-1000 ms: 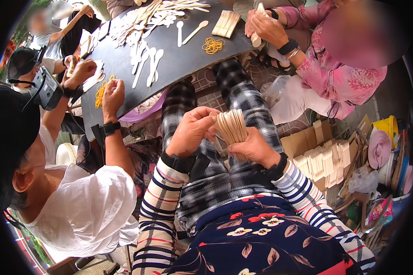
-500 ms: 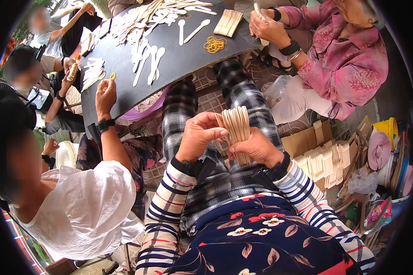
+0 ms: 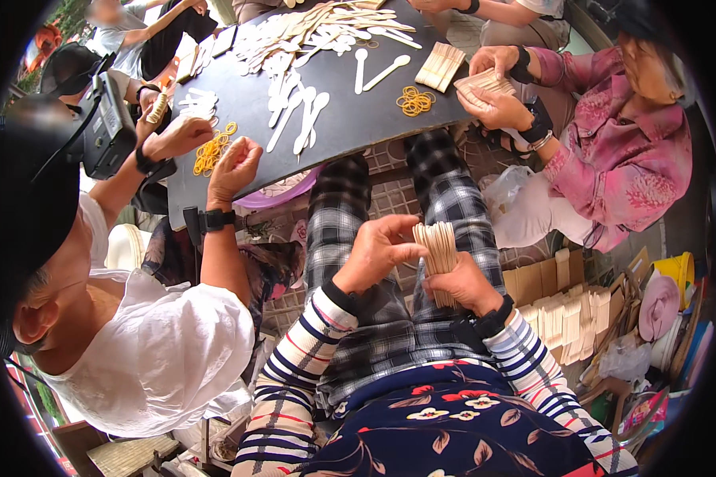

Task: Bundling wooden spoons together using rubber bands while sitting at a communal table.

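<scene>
A stack of wooden spoons stands upright above my lap, seen mostly edge-on, its top fanned slightly wider than its lower part. My right hand grips its lower part, thumb across the near side. At the stack's upper left is my left hand, its thumb and fingers apart. Those fingertips are close to the left edge of the stack; whether they touch it I cannot tell. Beyond my knees, more loose wooden spoons lie on the dark table.
Yellow rubber bands and a neat stack of flat sticks lie near the table's right end. Co-workers sit on both sides; one's hand is by another rubber-band pile. A cardboard box of wooden pieces stands right of my legs.
My left thumb and fingers have spread apart at the stack's edge. My right hand keeps its grip. The co-worker at right now holds a stack in both hands. The whole view has shifted.
</scene>
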`<act>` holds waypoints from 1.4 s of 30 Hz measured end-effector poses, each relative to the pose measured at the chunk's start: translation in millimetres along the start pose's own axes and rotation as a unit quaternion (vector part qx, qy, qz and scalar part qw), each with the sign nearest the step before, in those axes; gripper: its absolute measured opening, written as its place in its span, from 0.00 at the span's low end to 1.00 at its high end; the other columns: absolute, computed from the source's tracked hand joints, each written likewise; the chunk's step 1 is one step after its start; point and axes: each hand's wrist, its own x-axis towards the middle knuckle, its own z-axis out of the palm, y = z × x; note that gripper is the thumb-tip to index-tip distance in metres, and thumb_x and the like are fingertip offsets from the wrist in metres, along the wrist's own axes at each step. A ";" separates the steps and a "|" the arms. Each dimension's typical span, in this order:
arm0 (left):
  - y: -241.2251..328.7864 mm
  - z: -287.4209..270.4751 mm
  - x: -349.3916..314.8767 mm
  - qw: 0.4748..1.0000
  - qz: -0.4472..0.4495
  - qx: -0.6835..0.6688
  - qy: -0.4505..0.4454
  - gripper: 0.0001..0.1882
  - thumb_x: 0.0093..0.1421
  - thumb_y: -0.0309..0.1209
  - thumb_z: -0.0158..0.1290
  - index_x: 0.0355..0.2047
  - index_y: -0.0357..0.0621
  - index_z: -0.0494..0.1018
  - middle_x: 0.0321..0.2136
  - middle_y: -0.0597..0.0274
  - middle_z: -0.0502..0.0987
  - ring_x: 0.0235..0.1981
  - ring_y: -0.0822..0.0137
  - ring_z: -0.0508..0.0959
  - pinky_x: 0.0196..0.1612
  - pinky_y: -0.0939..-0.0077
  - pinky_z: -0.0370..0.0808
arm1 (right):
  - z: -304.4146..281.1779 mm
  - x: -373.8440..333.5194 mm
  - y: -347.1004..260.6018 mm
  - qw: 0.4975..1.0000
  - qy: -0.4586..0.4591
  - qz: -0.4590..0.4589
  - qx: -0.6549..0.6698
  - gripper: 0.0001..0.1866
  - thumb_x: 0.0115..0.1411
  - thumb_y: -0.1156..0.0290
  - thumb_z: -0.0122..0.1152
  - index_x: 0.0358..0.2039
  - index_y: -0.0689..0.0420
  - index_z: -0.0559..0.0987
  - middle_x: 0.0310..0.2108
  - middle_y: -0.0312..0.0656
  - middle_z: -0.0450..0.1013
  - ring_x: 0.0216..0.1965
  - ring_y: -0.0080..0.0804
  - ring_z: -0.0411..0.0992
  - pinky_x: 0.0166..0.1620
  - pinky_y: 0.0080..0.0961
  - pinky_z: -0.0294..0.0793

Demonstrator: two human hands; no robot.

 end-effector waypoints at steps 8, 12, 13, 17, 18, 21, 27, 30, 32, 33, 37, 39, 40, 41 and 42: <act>15.8 -105.4 72.4 0.714 0.156 0.583 0.355 0.19 0.54 0.29 0.53 0.45 0.32 0.70 0.44 0.44 0.72 0.45 0.47 0.71 0.51 0.60 0.67 | 1.4 4.1 4.4 0.999 -0.008 -0.007 0.040 0.09 0.47 0.80 0.65 0.30 0.65 0.76 0.22 0.38 0.73 0.20 0.24 0.72 0.25 0.21 0.75; 12.8 -134.6 98.4 0.684 0.088 0.609 0.391 0.11 0.54 0.27 0.51 0.37 0.36 0.72 0.37 0.44 0.73 0.43 0.48 0.73 0.46 0.57 0.70 | 3.3 3.1 8.2 0.999 -0.025 -0.005 0.034 0.09 0.47 0.80 0.65 0.30 0.65 0.76 0.23 0.37 0.73 0.20 0.23 0.72 0.25 0.20 0.74; 10.5 -138.7 102.8 0.690 0.037 0.608 0.392 0.09 0.53 0.26 0.50 0.35 0.37 0.73 0.36 0.45 0.73 0.42 0.48 0.74 0.44 0.57 0.72 | 4.1 2.8 7.4 0.999 -0.025 -0.007 0.033 0.09 0.47 0.80 0.65 0.30 0.65 0.76 0.23 0.37 0.73 0.20 0.23 0.72 0.25 0.20 0.74; 1.3 -146.0 111.5 0.674 -0.006 0.611 0.415 0.06 0.54 0.25 0.49 0.30 0.38 0.75 0.34 0.46 0.74 0.38 0.48 0.76 0.40 0.57 0.74 | 3.8 1.7 5.9 0.999 -0.017 -0.003 0.027 0.09 0.47 0.80 0.65 0.31 0.65 0.76 0.23 0.37 0.73 0.21 0.23 0.72 0.25 0.19 0.74; 0.9 -148.4 112.8 0.674 -0.006 0.611 0.416 0.06 0.54 0.25 0.49 0.30 0.38 0.75 0.34 0.46 0.74 0.38 0.48 0.76 0.40 0.57 0.74 | 3.7 1.7 6.4 0.999 -0.017 -0.004 0.028 0.10 0.47 0.80 0.65 0.31 0.66 0.76 0.23 0.37 0.73 0.21 0.23 0.72 0.25 0.19 0.74; 3.0 -153.1 115.9 0.688 -0.029 0.582 0.433 0.06 0.55 0.25 0.48 0.27 0.38 0.74 0.35 0.46 0.74 0.39 0.48 0.76 0.41 0.57 0.74 | 3.6 1.4 7.5 0.999 -0.027 -0.003 0.036 0.10 0.47 0.80 0.65 0.31 0.66 0.76 0.24 0.37 0.73 0.21 0.23 0.72 0.25 0.19 0.74; 13.3 -156.9 108.7 0.729 -0.034 0.527 0.436 0.04 0.53 0.26 0.51 0.25 0.39 0.74 0.30 0.47 0.76 0.34 0.49 0.77 0.39 0.58 0.74 | 5.5 0.8 7.9 0.999 -0.010 -0.014 0.046 0.10 0.47 0.80 0.64 0.31 0.66 0.76 0.23 0.38 0.73 0.21 0.24 0.73 0.25 0.20 0.74; 21.3 -140.7 95.1 0.765 0.090 0.491 0.407 0.05 0.51 0.26 0.53 0.22 0.38 0.72 0.26 0.46 0.76 0.30 0.48 0.77 0.35 0.59 0.73 | 2.7 1.3 3.0 0.996 0.031 -0.036 0.070 0.09 0.47 0.80 0.64 0.30 0.65 0.76 0.23 0.38 0.73 0.20 0.24 0.73 0.25 0.20 0.74; 23.8 -101.9 78.7 0.823 0.142 0.417 0.359 0.04 0.50 0.25 0.53 0.23 0.36 0.72 0.21 0.50 0.75 0.24 0.54 0.76 0.30 0.64 0.73 | -2.1 4.1 0.0 0.989 0.066 -0.046 0.123 0.07 0.47 0.81 0.63 0.28 0.64 0.75 0.22 0.38 0.72 0.20 0.25 0.73 0.25 0.21 0.75; 23.8 -78.3 67.9 0.864 0.145 0.361 0.320 0.04 0.50 0.25 0.54 0.23 0.36 0.72 0.19 0.53 0.74 0.21 0.59 0.75 0.28 0.67 0.72 | -5.2 5.9 -4.0 0.984 0.084 -0.053 0.144 0.07 0.47 0.81 0.63 0.28 0.64 0.75 0.22 0.38 0.72 0.20 0.26 0.73 0.25 0.21 0.75; 0.7 -2.7 7.7 0.959 0.074 0.223 0.157 0.04 0.53 0.21 0.54 0.24 0.37 0.69 0.18 0.71 0.69 0.21 0.81 0.67 0.23 0.84 0.65 | -11.9 12.1 -13.4 0.960 0.098 -0.081 0.249 0.08 0.50 0.78 0.62 0.31 0.64 0.74 0.24 0.42 0.73 0.23 0.30 0.75 0.30 0.24 0.77; -9.2 25.2 -13.9 0.975 0.047 0.189 0.107 0.05 0.54 0.21 0.54 0.25 0.37 0.68 0.18 0.71 0.68 0.20 0.82 0.67 0.22 0.85 0.64 | -14.4 12.9 -14.5 0.953 0.113 -0.086 0.267 0.08 0.50 0.78 0.61 0.32 0.65 0.74 0.25 0.42 0.74 0.24 0.30 0.75 0.31 0.25 0.78; -16.0 34.7 -20.4 0.974 0.053 0.198 0.098 0.05 0.54 0.20 0.53 0.25 0.37 0.68 0.18 0.71 0.68 0.20 0.83 0.66 0.22 0.85 0.64 | -15.8 12.2 -13.9 0.948 0.119 -0.091 0.282 0.09 0.51 0.78 0.61 0.33 0.65 0.74 0.25 0.43 0.74 0.25 0.31 0.75 0.32 0.25 0.78; -18.5 43.0 -25.0 0.972 0.060 0.208 0.089 0.05 0.55 0.20 0.53 0.25 0.37 0.67 0.18 0.71 0.68 0.20 0.83 0.66 0.23 0.85 0.65 | -17.0 11.6 -11.7 0.946 0.124 -0.092 0.284 0.09 0.51 0.78 0.61 0.33 0.65 0.74 0.25 0.43 0.74 0.25 0.31 0.75 0.32 0.25 0.78; -19.9 48.9 -28.8 0.968 0.078 0.224 0.088 0.05 0.54 0.19 0.53 0.25 0.38 0.67 0.18 0.67 0.68 0.19 0.79 0.67 0.23 0.82 0.65 | -18.5 11.4 -8.8 0.944 0.112 -0.101 0.293 0.08 0.51 0.78 0.61 0.33 0.65 0.75 0.26 0.43 0.74 0.25 0.31 0.75 0.33 0.26 0.78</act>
